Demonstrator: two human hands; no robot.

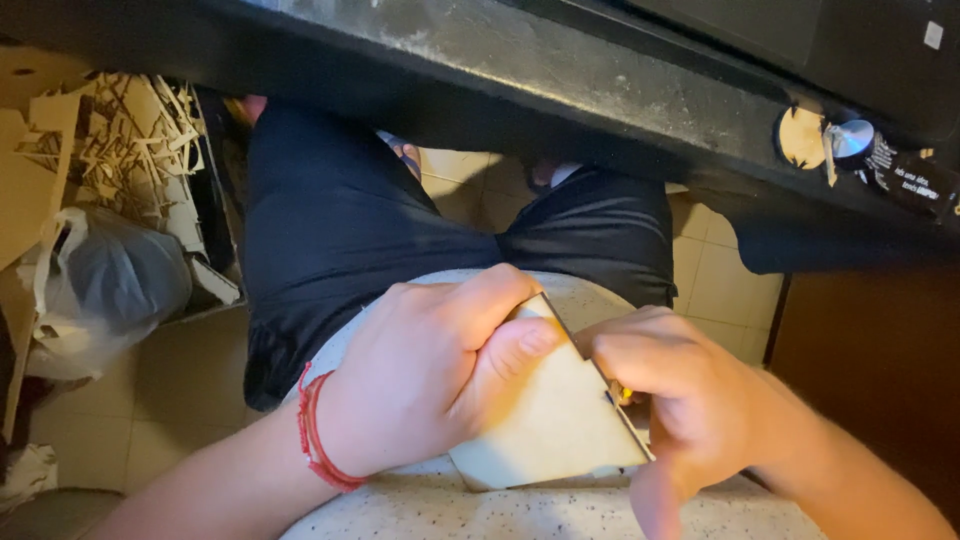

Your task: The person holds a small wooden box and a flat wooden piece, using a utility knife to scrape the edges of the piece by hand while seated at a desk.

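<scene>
My left hand [425, 375] grips a flat, pale wooden piece [545, 420] with a straight dark edge, thumb pressed on its face. It rests over my lap. My right hand [690, 400] is closed at the piece's right edge around a small tool with a yellow part [624, 394]; most of the tool is hidden in the fist. A red string bracelet [315, 430] circles my left wrist.
A dark workbench edge [560, 90] runs across the top, with a small round wooden disc [801, 137] and a dark bottle [890, 165] on it. At the left lie a box of wood scraps [120, 140] and a grey plastic bag [110, 280]. Tiled floor lies below.
</scene>
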